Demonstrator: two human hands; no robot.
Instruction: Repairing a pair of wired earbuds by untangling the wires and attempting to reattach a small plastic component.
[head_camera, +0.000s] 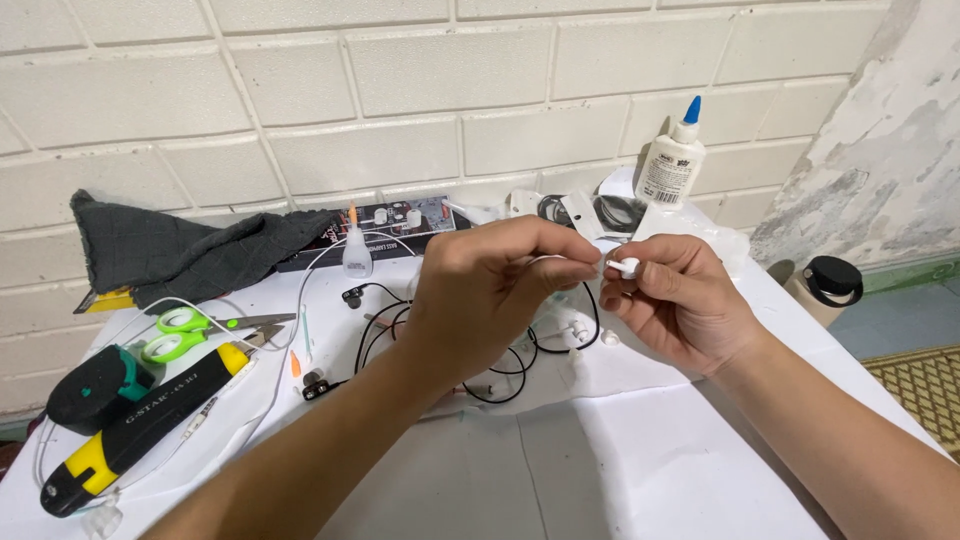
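At the far left a dark grey cloth (170, 245), soft and creased, slumps against the white brick wall (400, 100). Below it lie green-handled scissors (190, 330) and a long black-and-yellow tool (130, 425) of hard plastic, on a white-covered table (620, 470). A small clear bottle (357, 252) with an orange tip stands upright just right of the cloth, and thin black cables (500, 365) loop in the middle of the frame.

The left hand (480, 300), centre frame, is closed in a pinch on a thin white cable that runs right to a small, smooth white earbud (625, 266). The right hand (680, 305), just right of centre, pinches that earbud between thumb and forefinger, so it sits between the two hands above the table. A white glue bottle (670, 165) with a blue cap stands upper right.
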